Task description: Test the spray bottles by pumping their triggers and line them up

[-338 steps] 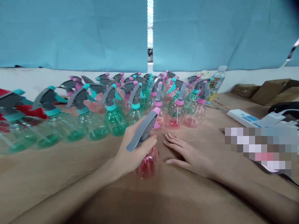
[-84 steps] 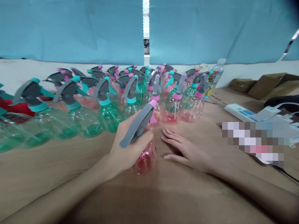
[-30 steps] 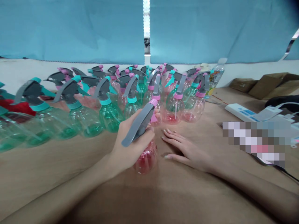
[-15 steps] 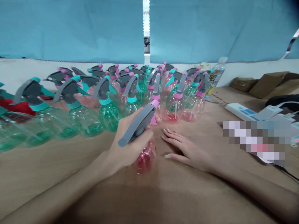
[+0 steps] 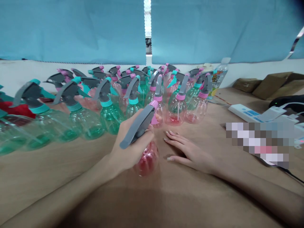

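Observation:
My left hand [image 5: 129, 142] is wrapped round the neck of a pink spray bottle [image 5: 147, 160]. The bottle has a grey spray head with a pink nozzle and trigger, pointing away from me. Its clear pink body shows below my hand, and the collar is hidden by my fingers. To the right, my right hand [image 5: 184, 147] lies flat on the brown table [image 5: 166, 196], fingers stretched out and holding nothing. Just beyond the hands stand a pink spray bottle [image 5: 176, 112] and a green spray bottle [image 5: 111, 118], part of a large group.
Several more spray bottles [image 5: 87, 123] fill the table's left and back. At the right lie a white power strip [image 5: 247, 113] with plugs and a blurred-out flat device [image 5: 261, 147] with a cable. Behind them are brown cardboard boxes [image 5: 273, 85] and a clear drink bottle [image 5: 220, 76].
The spray bottle's head has shifted very slightly left, with my left hand still round its neck. My right hand keeps its place on the table.

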### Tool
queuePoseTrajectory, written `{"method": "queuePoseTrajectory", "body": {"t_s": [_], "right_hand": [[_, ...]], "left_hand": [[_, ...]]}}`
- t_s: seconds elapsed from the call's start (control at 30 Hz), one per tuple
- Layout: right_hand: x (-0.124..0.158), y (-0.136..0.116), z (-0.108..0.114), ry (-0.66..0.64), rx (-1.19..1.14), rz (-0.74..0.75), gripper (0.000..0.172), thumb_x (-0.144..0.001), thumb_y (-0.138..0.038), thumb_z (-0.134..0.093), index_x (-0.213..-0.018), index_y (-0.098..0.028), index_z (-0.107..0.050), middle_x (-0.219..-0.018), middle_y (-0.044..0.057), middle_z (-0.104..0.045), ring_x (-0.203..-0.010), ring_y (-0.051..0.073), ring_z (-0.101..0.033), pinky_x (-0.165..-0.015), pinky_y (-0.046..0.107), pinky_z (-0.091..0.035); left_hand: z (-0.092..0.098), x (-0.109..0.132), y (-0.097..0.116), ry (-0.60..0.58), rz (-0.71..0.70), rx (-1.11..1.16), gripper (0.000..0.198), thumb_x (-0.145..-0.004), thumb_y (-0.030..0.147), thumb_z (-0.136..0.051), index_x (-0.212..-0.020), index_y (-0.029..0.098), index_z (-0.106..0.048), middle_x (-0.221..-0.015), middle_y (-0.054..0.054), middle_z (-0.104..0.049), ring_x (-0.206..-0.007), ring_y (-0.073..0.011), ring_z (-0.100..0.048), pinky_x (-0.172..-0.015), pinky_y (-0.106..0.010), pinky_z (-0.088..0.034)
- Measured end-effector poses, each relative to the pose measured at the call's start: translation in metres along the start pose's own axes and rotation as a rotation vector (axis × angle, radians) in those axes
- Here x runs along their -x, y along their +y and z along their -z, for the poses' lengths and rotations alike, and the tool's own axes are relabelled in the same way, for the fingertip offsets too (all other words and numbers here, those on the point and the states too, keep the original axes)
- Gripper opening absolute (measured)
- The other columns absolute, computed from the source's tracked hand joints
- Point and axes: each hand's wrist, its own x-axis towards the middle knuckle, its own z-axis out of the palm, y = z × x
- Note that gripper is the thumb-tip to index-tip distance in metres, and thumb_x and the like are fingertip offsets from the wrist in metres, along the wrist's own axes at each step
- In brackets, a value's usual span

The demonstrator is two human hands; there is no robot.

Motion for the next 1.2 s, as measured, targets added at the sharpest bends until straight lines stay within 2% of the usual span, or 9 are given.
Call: {"method": "queuePoseTrajectory", "body": {"t_s": [0.17,0.47,0.57,0.73,0.93,1.2], "right_hand": [[0.0000,0.0007,-0.0008,0.013,-0.005,0.006,0.066,-0.089,-0.058,-0.047,-0.141,-0.017,-0.041,-0.150,0.014,-0.033,-0.141,0.028,-0.026,-0.113,0.052,-0.026],[-0.0009,-0.0009,0.0004,-0.010,0.021,0.004,0.069,-0.089,-0.059,-0.045,-0.140,-0.013,-0.042,-0.151,0.016,-0.032,-0.141,0.027,-0.024,-0.113,0.050,-0.026],[-0.0008,-0.0013,0.0006,-0.005,0.015,-0.003,0.068,-0.089,-0.059,-0.045,-0.141,-0.014,-0.041,-0.150,0.016,-0.033,-0.141,0.027,-0.025,-0.113,0.051,-0.026],[-0.0013,-0.0010,0.0013,-0.011,0.021,-0.003,0.069,-0.089,-0.060,-0.044,-0.141,-0.014,-0.041,-0.150,0.016,-0.033,-0.141,0.027,-0.025,-0.113,0.051,-0.027],[-0.0008,-0.0003,-0.0003,0.009,0.004,0.003,0.068,-0.089,-0.059,-0.046,-0.141,-0.017,-0.040,-0.150,0.015,-0.034,-0.141,0.027,-0.026,-0.112,0.052,-0.027],[-0.0013,0.0026,-0.0013,-0.003,0.021,0.005,0.071,-0.088,-0.061,-0.045,-0.140,-0.013,-0.042,-0.149,0.018,-0.034,-0.141,0.027,-0.025,-0.113,0.050,-0.025]], "left_hand": [[-0.0022,-0.0004,0.0001,-0.038,-0.013,-0.049,0.006,-0.074,0.019,-0.051,-0.074,0.024,-0.048,-0.065,0.004,-0.051,-0.058,-0.0156,-0.049,-0.053,-0.028,-0.038],[-0.0022,0.0001,-0.0033,-0.029,-0.054,-0.076,0.007,-0.078,0.018,-0.051,-0.074,0.024,-0.050,-0.064,0.004,-0.050,-0.056,-0.0139,-0.046,-0.053,-0.028,-0.035],[-0.0021,0.0002,-0.0036,-0.026,-0.051,-0.084,0.007,-0.078,0.018,-0.053,-0.075,0.024,-0.051,-0.064,0.004,-0.051,-0.056,-0.0141,-0.048,-0.052,-0.028,-0.036],[-0.0001,-0.0025,-0.0032,-0.096,-0.033,-0.014,0.004,-0.079,0.023,-0.057,-0.080,0.025,-0.053,-0.066,0.003,-0.055,-0.057,-0.0153,-0.051,-0.053,-0.028,-0.041],[0.0003,-0.0049,-0.0052,-0.130,-0.011,0.077,0.018,-0.078,0.025,-0.062,-0.095,0.026,-0.057,-0.068,0.002,-0.057,-0.062,-0.0179,-0.057,-0.058,-0.030,-0.049],[0.0000,-0.0041,-0.0037,-0.115,-0.016,0.084,0.021,-0.077,0.026,-0.062,-0.097,0.026,-0.057,-0.069,0.002,-0.057,-0.061,-0.0170,-0.056,-0.059,-0.030,-0.049]]}}
